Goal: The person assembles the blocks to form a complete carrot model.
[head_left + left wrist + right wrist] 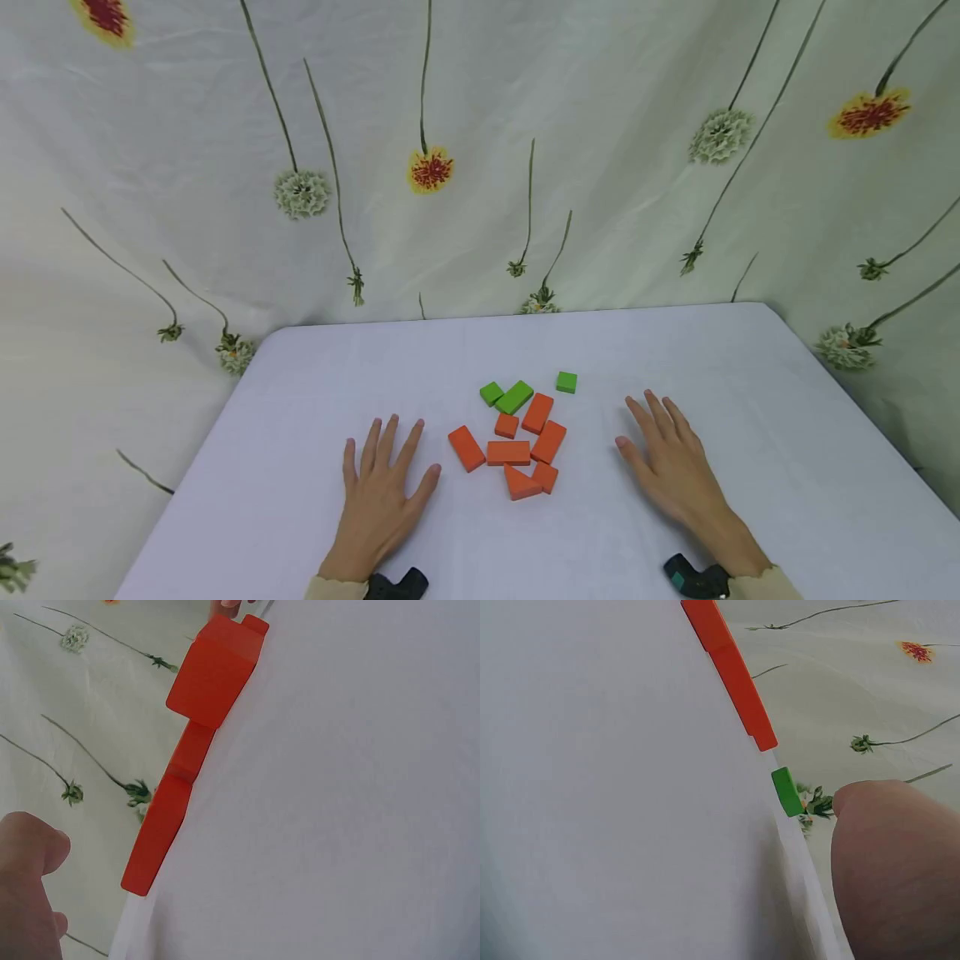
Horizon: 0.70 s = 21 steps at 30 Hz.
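Blocks on table between hands; cloth behind

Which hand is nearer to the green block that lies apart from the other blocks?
The right hand. It is to the right of the green block; the left hand is farther away, left of all the blocks.

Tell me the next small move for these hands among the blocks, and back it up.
I'd probably have the right hand reach for the lone green block: the hand holds nothing, and that block sits apart on its side of the cluster, while the other two green blocks lie close together farther from it.
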Each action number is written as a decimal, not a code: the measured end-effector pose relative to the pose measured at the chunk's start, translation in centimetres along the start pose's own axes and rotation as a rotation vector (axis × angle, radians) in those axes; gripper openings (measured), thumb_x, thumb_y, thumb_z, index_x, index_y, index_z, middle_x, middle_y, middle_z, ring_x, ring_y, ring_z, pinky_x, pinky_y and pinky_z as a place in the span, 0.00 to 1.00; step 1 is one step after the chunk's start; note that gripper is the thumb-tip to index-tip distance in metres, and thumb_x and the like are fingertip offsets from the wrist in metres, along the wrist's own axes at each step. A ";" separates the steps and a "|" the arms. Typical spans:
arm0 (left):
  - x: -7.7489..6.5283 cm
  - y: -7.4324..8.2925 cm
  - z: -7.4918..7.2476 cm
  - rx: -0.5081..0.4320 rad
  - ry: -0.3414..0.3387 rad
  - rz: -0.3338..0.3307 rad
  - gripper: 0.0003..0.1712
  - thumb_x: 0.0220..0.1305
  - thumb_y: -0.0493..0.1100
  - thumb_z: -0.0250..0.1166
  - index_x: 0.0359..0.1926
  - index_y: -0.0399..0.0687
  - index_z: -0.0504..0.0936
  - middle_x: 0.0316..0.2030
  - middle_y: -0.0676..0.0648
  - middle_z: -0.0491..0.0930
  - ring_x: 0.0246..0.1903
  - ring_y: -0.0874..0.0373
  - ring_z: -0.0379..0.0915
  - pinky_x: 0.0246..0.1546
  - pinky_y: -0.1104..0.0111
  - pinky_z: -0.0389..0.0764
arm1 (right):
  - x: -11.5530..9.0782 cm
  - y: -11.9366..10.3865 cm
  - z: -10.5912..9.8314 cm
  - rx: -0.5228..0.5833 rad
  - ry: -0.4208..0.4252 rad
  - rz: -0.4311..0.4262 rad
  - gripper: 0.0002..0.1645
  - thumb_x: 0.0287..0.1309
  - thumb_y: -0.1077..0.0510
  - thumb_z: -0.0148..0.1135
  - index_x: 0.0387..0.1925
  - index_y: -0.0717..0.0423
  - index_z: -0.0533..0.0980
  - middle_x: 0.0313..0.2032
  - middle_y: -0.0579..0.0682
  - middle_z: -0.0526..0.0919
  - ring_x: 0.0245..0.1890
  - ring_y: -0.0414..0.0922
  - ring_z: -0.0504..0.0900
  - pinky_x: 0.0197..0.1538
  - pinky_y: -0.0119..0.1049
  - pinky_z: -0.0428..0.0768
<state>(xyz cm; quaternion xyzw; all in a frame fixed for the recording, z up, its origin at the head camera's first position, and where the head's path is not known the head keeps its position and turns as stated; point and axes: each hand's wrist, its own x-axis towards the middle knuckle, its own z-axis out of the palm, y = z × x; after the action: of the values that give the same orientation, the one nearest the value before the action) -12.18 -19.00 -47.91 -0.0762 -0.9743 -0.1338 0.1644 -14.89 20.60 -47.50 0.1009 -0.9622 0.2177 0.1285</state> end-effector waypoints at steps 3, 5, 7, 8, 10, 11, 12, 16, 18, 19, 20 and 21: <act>0.0 0.2 0.3 -0.016 0.028 0.024 0.39 0.69 0.61 0.63 0.76 0.52 0.69 0.76 0.34 0.61 0.77 0.35 0.48 0.74 0.33 0.43 | -0.1 -0.2 0.3 0.021 0.020 -0.032 0.36 0.76 0.43 0.53 0.76 0.56 0.64 0.76 0.65 0.61 0.76 0.69 0.55 0.71 0.72 0.60; 0.0 0.3 0.5 -0.018 0.042 0.039 0.39 0.68 0.60 0.63 0.75 0.52 0.70 0.75 0.35 0.62 0.77 0.35 0.50 0.74 0.34 0.44 | -0.1 -0.3 0.4 0.032 0.022 -0.045 0.35 0.76 0.43 0.53 0.76 0.55 0.64 0.76 0.64 0.62 0.76 0.68 0.56 0.71 0.72 0.60; 0.1 0.4 0.7 -0.022 0.051 0.053 0.38 0.68 0.60 0.63 0.75 0.52 0.70 0.75 0.35 0.64 0.76 0.35 0.52 0.74 0.34 0.46 | -0.1 -0.4 0.6 0.043 0.014 -0.051 0.35 0.76 0.43 0.53 0.76 0.54 0.64 0.76 0.63 0.62 0.76 0.67 0.56 0.71 0.71 0.60; 0.1 0.5 0.8 -0.028 0.053 0.059 0.38 0.68 0.59 0.63 0.75 0.52 0.70 0.74 0.35 0.64 0.75 0.36 0.53 0.74 0.34 0.47 | 0.0 -0.4 0.7 0.050 0.008 -0.054 0.35 0.76 0.43 0.53 0.76 0.54 0.64 0.76 0.63 0.62 0.76 0.67 0.56 0.71 0.71 0.60; 0.1 0.5 0.9 -0.042 0.060 0.076 0.37 0.68 0.58 0.64 0.74 0.52 0.71 0.74 0.36 0.66 0.74 0.37 0.56 0.74 0.35 0.48 | 0.0 -0.5 1.0 0.060 -0.007 -0.059 0.35 0.76 0.43 0.54 0.76 0.53 0.64 0.76 0.62 0.62 0.76 0.65 0.56 0.72 0.70 0.60; 0.2 0.6 0.9 -0.053 0.066 0.088 0.37 0.68 0.58 0.65 0.74 0.52 0.71 0.73 0.36 0.67 0.73 0.37 0.57 0.73 0.35 0.49 | 0.0 -0.6 1.1 0.067 -0.013 -0.065 0.35 0.75 0.43 0.54 0.76 0.53 0.64 0.76 0.62 0.62 0.76 0.64 0.57 0.72 0.70 0.60; 0.2 0.6 1.0 -0.066 0.074 0.100 0.36 0.68 0.57 0.65 0.74 0.52 0.72 0.72 0.36 0.68 0.73 0.37 0.59 0.73 0.35 0.50 | 0.0 -0.6 1.2 0.074 -0.018 -0.073 0.35 0.75 0.43 0.55 0.76 0.53 0.64 0.76 0.62 0.62 0.76 0.64 0.57 0.72 0.69 0.60; 0.2 0.8 1.0 -0.113 0.103 0.151 0.35 0.66 0.53 0.67 0.72 0.50 0.74 0.70 0.36 0.71 0.70 0.38 0.63 0.71 0.35 0.54 | 0.0 -0.7 1.6 0.093 -0.036 -0.127 0.34 0.74 0.45 0.57 0.76 0.48 0.65 0.76 0.58 0.62 0.76 0.59 0.59 0.72 0.66 0.63; 0.3 1.0 1.0 -0.127 0.097 0.165 0.34 0.66 0.53 0.68 0.71 0.50 0.75 0.70 0.37 0.71 0.70 0.38 0.64 0.71 0.36 0.55 | -0.1 -0.8 1.7 0.099 -0.048 -0.162 0.34 0.74 0.45 0.58 0.76 0.45 0.65 0.77 0.55 0.62 0.76 0.57 0.59 0.72 0.65 0.64; 0.3 1.0 1.0 -0.131 0.086 0.167 0.34 0.67 0.53 0.68 0.71 0.51 0.75 0.70 0.37 0.71 0.70 0.38 0.64 0.71 0.36 0.55 | -0.2 -0.9 1.7 0.099 -0.055 -0.180 0.34 0.73 0.45 0.58 0.76 0.43 0.65 0.77 0.53 0.62 0.76 0.56 0.59 0.71 0.65 0.65; 0.3 1.1 1.1 -0.134 0.071 0.167 0.33 0.67 0.53 0.67 0.71 0.52 0.76 0.70 0.37 0.71 0.70 0.38 0.64 0.71 0.36 0.55 | -0.2 -0.9 1.8 0.097 -0.064 -0.199 0.34 0.73 0.45 0.58 0.76 0.42 0.65 0.77 0.52 0.62 0.76 0.56 0.59 0.71 0.66 0.66; 0.3 1.2 1.0 -0.136 0.053 0.166 0.33 0.67 0.54 0.67 0.71 0.52 0.76 0.70 0.38 0.71 0.71 0.39 0.64 0.72 0.37 0.55 | -0.3 -1.1 1.8 0.095 -0.075 -0.215 0.34 0.73 0.45 0.58 0.77 0.40 0.65 0.78 0.51 0.62 0.76 0.55 0.59 0.70 0.66 0.67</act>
<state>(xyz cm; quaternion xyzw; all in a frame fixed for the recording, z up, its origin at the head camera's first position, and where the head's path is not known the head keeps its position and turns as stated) -12.53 -17.54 -48.49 -0.1639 -0.9487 -0.1874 0.1949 -14.71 18.91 -48.72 0.2174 -0.9387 0.2440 0.1100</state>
